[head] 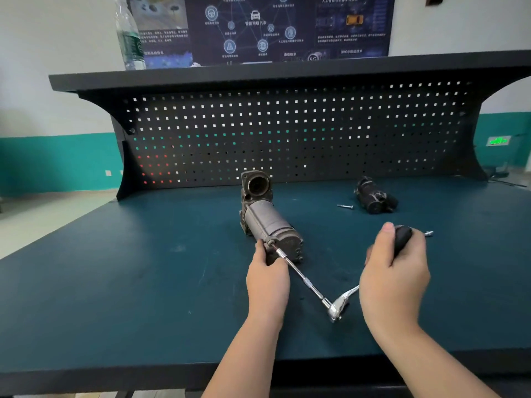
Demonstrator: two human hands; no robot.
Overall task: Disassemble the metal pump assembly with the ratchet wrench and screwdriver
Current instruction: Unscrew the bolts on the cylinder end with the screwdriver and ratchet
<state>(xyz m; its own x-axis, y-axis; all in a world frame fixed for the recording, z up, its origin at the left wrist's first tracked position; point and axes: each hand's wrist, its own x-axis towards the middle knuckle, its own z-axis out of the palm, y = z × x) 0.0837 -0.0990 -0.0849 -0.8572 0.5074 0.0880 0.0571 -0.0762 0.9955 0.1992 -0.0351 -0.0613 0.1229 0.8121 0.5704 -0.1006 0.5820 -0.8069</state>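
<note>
The grey metal pump assembly [267, 219] lies on the dark teal bench top, its open flange end pointing at the pegboard. A chrome ratchet wrench [336, 307] with a long extension bar [301, 277] is seated on a bolt at the pump's near end. My left hand [268, 278] grips the near end of the pump beside the extension. My right hand [393, 271] grips the wrench's black handle [402, 235], which points up and away from me.
A removed dark pump part [375, 196] lies at the back right with a loose bolt [344, 206] to its left. Another small bolt [428, 233] lies past my right hand. A black pegboard [287, 133] backs the bench; a water bottle [130, 35] stands on its shelf.
</note>
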